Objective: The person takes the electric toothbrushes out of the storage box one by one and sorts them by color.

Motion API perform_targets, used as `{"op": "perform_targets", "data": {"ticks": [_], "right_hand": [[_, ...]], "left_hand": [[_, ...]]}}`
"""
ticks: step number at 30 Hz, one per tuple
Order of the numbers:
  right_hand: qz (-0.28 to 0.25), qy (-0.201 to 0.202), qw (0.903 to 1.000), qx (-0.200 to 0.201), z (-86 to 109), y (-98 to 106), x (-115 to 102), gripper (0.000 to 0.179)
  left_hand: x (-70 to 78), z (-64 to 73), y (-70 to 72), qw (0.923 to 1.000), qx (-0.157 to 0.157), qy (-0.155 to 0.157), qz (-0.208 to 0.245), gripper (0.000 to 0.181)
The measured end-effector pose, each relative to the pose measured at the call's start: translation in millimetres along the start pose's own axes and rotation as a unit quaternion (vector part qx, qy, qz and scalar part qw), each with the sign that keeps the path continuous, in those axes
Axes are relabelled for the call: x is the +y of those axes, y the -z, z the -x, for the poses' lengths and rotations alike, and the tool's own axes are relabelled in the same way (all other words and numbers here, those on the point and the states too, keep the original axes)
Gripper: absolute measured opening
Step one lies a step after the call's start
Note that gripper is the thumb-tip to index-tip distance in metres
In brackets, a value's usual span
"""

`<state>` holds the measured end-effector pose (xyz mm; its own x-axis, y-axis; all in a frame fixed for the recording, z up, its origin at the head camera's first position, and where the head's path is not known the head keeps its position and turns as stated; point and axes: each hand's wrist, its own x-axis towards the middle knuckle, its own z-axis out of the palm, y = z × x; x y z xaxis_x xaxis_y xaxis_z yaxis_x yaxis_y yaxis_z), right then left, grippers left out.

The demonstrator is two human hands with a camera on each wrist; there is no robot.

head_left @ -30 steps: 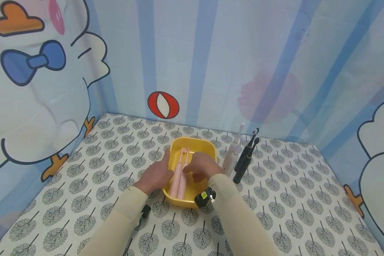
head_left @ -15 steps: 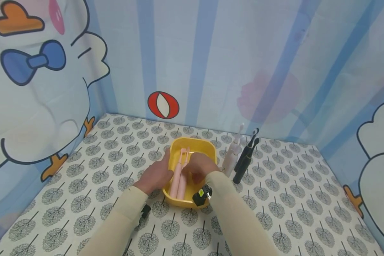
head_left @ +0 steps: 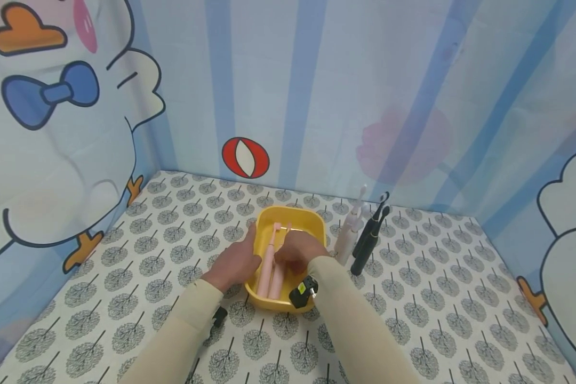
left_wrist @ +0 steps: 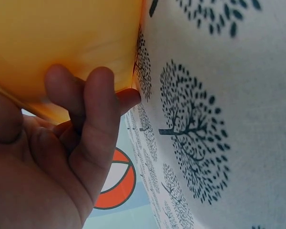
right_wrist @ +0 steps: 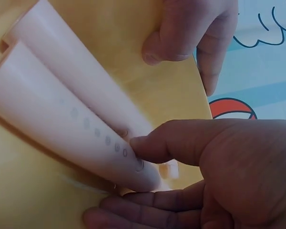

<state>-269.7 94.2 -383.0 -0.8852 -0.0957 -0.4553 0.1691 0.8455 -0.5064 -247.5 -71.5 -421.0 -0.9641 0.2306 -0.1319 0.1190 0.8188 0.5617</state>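
Note:
Two pink electric toothbrushes lie side by side, heads away from me, in a yellow bin (head_left: 295,213). With thumb and fingers, my right hand (head_left: 301,249) pinches the right-hand pink electric toothbrush (head_left: 276,282), near the button end of its handle in the right wrist view. The other pink toothbrush (head_left: 266,269) lies close on its left. My left hand (head_left: 235,260) grips the bin's left wall, its thumb over the rim on the inside. The left wrist view shows bent fingers (left_wrist: 100,102) against the outer wall. The right hand covers part of the gripped toothbrush's neck.
Just right of the bin stand two white electric toothbrushes (head_left: 348,242) and two black electric toothbrushes (head_left: 365,248), upright with a lean in the head view. A tree-patterned cloth (head_left: 441,298) covers the table. A cartoon-printed curtain (head_left: 269,96) closes off the back and sides.
My right thumb and fingers have closed on the right-hand toothbrush. That toothbrush has shifted slightly right, and the gap between the two heads has widened. The left hand stays at the bin's wall.

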Motion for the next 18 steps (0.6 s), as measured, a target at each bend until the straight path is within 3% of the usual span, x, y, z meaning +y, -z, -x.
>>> {"op": "perform_targets", "data": {"ticks": [18], "right_hand": [[0.044,0.023,0.9986,0.017,-3.9,1.6,5.3,0.009]], "left_hand": [[-0.3,-0.7,-1.3,0.9999,-0.005,0.006,0.006,0.082]]}}
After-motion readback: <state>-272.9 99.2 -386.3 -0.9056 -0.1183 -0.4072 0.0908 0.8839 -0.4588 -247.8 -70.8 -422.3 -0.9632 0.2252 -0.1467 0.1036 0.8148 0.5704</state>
